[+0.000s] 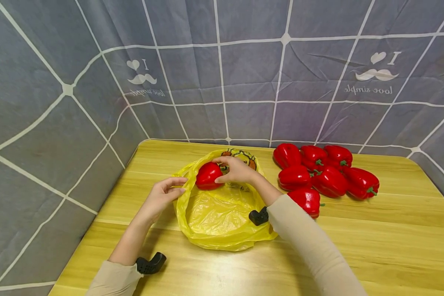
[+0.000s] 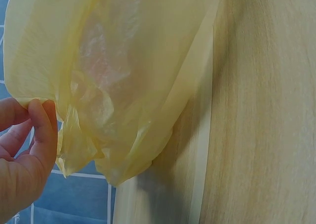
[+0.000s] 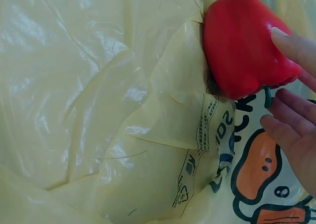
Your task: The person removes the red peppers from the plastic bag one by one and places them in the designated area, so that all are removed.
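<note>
A yellow plastic bag [image 1: 222,218] lies wide-mouthed on the table with a red bell pepper [image 1: 207,176] inside, toward its left far side. My right hand [image 1: 238,169] reaches into the bag and holds this pepper at its stem end. In the right wrist view, the thumb lies on the pepper's red skin, and the lower fingers spread beside its green stem [image 3: 267,97]. On the left, my left hand [image 1: 162,196] pinches the bag's rim between thumb and fingers. The left wrist view shows the bag's crumpled outer side [image 2: 113,115] hanging from that pinch.
Several more red bell peppers [image 1: 329,181] are grouped to the right of the bag, partly behind the right forearm. A wooden table [image 1: 399,230] carries everything. A grey curtain [image 1: 251,74] with white lines hangs behind and to the left. Black wrist mounts [image 1: 151,263] jut from both sleeves.
</note>
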{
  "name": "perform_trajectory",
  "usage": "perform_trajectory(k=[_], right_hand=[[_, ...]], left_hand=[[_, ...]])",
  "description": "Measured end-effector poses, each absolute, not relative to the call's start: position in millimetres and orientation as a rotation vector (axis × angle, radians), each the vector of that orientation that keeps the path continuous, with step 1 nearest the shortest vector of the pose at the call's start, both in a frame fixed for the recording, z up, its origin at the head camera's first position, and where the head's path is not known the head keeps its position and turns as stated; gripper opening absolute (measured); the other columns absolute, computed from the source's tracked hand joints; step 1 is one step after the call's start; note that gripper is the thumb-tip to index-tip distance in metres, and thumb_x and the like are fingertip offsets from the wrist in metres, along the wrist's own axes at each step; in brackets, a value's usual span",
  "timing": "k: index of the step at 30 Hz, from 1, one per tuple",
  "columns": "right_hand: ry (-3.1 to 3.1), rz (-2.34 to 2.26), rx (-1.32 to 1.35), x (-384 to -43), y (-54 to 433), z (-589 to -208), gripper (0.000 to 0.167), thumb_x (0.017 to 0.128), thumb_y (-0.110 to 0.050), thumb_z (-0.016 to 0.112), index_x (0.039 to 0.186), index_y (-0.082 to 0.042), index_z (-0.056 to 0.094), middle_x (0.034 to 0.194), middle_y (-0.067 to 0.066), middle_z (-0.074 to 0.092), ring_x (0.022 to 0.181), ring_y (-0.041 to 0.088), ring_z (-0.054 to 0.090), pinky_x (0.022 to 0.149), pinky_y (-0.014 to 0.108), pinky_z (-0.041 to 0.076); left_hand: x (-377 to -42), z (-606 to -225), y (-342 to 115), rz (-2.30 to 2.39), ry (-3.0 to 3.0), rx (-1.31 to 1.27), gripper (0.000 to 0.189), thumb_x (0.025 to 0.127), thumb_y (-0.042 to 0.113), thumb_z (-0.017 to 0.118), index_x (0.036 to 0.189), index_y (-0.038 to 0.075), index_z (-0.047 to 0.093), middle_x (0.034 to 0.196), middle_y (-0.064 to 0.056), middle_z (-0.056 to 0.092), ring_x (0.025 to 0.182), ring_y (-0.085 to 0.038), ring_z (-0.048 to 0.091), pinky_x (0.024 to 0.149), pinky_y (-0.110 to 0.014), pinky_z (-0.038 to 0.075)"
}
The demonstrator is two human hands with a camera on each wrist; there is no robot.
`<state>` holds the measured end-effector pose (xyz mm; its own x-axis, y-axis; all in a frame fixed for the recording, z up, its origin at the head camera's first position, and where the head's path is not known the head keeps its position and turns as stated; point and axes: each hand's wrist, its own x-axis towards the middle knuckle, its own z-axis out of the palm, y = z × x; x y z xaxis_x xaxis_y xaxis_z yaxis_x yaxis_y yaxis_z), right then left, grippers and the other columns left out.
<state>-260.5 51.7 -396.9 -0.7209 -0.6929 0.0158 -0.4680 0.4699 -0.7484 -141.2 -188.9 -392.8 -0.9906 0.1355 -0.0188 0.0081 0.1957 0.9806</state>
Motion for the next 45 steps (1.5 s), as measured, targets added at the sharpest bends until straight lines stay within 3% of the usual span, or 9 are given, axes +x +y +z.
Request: perform_trajectory(k=[32, 45], right_hand=[[2.378, -1.172, -0.991, -260.4, 50.3, -397.6, 0.057, 0.072, -0.013, 0.080, 0.123, -0.005, 0.055, 0.123, 0.009, 0.055, 0.114, 0.025, 0.050, 0.090, 0.039, 0.046], [2.371, -1.108, -1.067, -258.7, 52.7, -394.2, 0.056, 0.073, -0.015, 0.079, 0.123, -0.006, 0.057, 0.121, 0.007, 0.057, 0.109, 0.022, 0.053, 0.087, 0.034, 0.048]], left_hand=[[-142.7, -391.9, -188.7, 1.928, 2.339, 0.113, 0.035, 0.090, 0.001, 0.056, 0.123, -0.011, 0.052, 0.113, -0.020, 0.057, 0.085, -0.008, 0.060, 0.078, -0.022, 0.049], [-141.4, -391.3, -187.4, 1.923, 2.351, 0.086, 0.036, 0.090, 0.001, 0.056, 0.124, -0.010, 0.051, 0.117, -0.022, 0.054, 0.086, -0.008, 0.059, 0.079, -0.021, 0.048]])
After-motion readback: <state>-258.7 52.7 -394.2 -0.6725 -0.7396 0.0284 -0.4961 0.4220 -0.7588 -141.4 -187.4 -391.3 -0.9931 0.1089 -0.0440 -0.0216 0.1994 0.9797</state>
